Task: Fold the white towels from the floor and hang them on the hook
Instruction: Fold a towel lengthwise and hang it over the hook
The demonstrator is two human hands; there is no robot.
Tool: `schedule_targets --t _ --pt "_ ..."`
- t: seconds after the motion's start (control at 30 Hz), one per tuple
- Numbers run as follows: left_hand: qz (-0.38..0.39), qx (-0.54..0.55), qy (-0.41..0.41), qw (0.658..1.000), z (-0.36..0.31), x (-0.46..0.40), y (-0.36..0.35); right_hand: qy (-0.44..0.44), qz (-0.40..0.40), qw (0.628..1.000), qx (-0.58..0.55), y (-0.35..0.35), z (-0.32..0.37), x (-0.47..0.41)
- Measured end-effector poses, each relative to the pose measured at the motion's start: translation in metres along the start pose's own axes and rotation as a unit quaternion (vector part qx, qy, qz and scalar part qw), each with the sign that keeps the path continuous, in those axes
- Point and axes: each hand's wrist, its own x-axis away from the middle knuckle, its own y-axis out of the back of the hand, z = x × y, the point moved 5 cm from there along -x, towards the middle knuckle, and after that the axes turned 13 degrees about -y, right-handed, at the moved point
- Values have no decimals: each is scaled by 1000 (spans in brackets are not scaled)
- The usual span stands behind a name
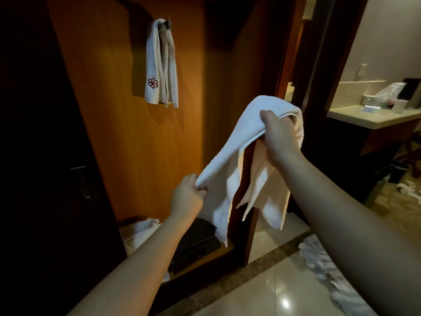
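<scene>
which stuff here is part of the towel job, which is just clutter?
Job: towel in hands, left hand, right hand, hung towel, hook, towel on the floor.

Clutter: counter, plastic bag, door handle, dark box.

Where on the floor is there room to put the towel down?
The shiny pale floor tiles are bare between the wooden wardrobe base and the crumpled white towel on the floor. Inside the wardrobe bottom it is crowded: a white cloth bundle beside dark folded items.
</scene>
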Motion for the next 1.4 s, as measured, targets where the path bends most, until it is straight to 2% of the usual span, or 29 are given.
schedule_targets --t 0.17,0.37,0.4,0.47,0.5,0.53,0.57,0.6,0.63,0.67,0.7,0.73,0.77,0.9,1.0,1.1,1.17,1.23,1.27,1.33,1.4 --pt "-19 -104 9 994 29 -7 17 -65 -20 998 -9 12 -21 -14" --pt "7 -94 -4 996 19 -18 62 -115 -50 984 -129 31 -29 -32" --pt "-11 -85 -11 996 10 -23 79 -118 -53 978 -164 33 -26 -32" --pt "-121 -1 -50 991 -9 -25 128 -124 -55 961 -242 36 -16 -32" --pt "-193 80 -81 975 -13 -22 152 -129 -54 950 -280 38 -12 -33" --pt "-255 192 -109 941 -11 -15 168 -134 -47 940 -311 38 -8 -34" --pt "-271 328 -82 901 -4 -10 169 -140 -29 931 -335 35 -4 -35" --pt "-241 444 -5 863 5 -5 152 -147 -4 924 -354 31 0 -35" --pt "-169 492 78 850 8 0 126 -154 18 917 -369 27 1 -33" --pt "-90 484 125 861 8 6 101 -157 30 912 -378 23 2 -32" --pt "-45 443 143 884 7 12 85 -155 33 910 -382 21 2 -31" --pt "-35 401 145 904 8 15 76 -152 30 911 -383 22 0 -30" --pt "-53 386 143 910 10 17 77 -152 22 912 -380 23 -2 -30" --pt "-174 447 88 873 19 11 112 -159 -15 931 -329 37 -20 -37" --pt "-197 483 49 852 11 13 127 -175 -37 931 -318 42 -35 -41" --pt "-195 498 48 844 5 14 126 -188 -32 919 -346 43 -47 -43" --pt "-180 526 76 828 3 14 118 -194 -11 908 -372 41 -53 -43" --pt "-128 581 123 794 3 15 101 -197 13 897 -396 38 -55 -43" --pt "-94 586 147 792 1 17 93 -196 20 893 -405 36 -56 -43" --pt "-35 537 168 826 -2 23 82 -195 26 889 -415 35 -55 -42" --pt "-12 496 133 858 -1 24 86 -194 22 889 -414 39 -54 -42"
